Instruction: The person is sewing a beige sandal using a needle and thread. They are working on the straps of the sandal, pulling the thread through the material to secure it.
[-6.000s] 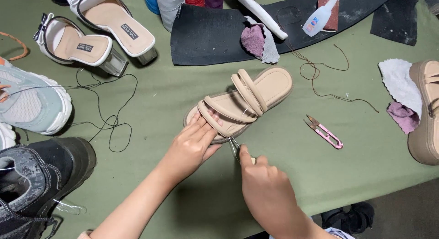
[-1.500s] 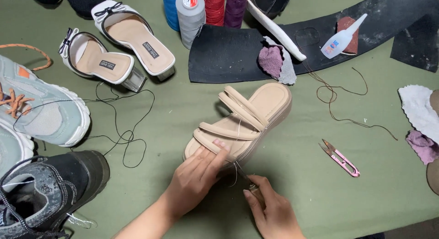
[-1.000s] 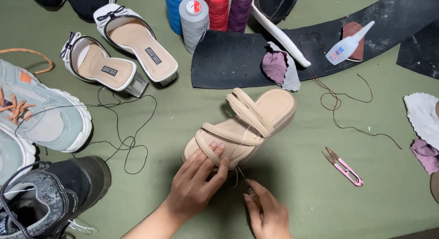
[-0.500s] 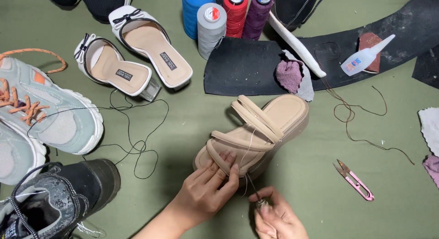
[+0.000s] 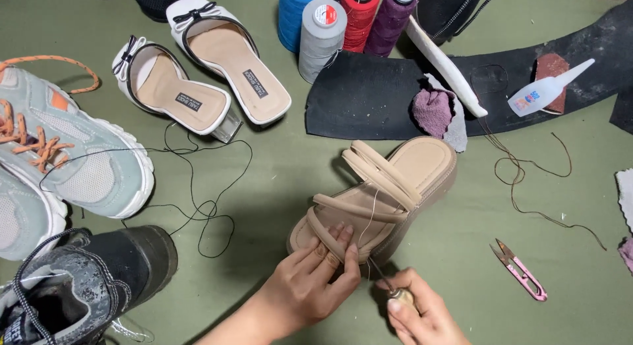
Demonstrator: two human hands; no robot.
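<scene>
Gripping sandal (image 5: 379, 200) toe, left hand (image 5: 316, 279) | right hand (image 5: 415, 312) pinching awl (image 5: 389, 285), now lower

Right hand (image 5: 419, 315) cut off by bottom edge; its palm hides most of the awl handle (image 5: 402, 296). Left hand (image 5: 313, 279) covers sandal toe (image 5: 310, 236). Black boot (image 5: 79, 285) and grey sneakers (image 5: 59, 154) cropped at left. Thread spools (image 5: 343, 18) cut at top.

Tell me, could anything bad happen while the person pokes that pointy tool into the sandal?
Maybe. The awl in the right hand points toward the left hand, whose fingers press the beige sandal, so a slip could prick them. The pale thread running over the straps might snag or tangle. The pink snips lie open nearby, where a reaching hand could bump them.
</scene>
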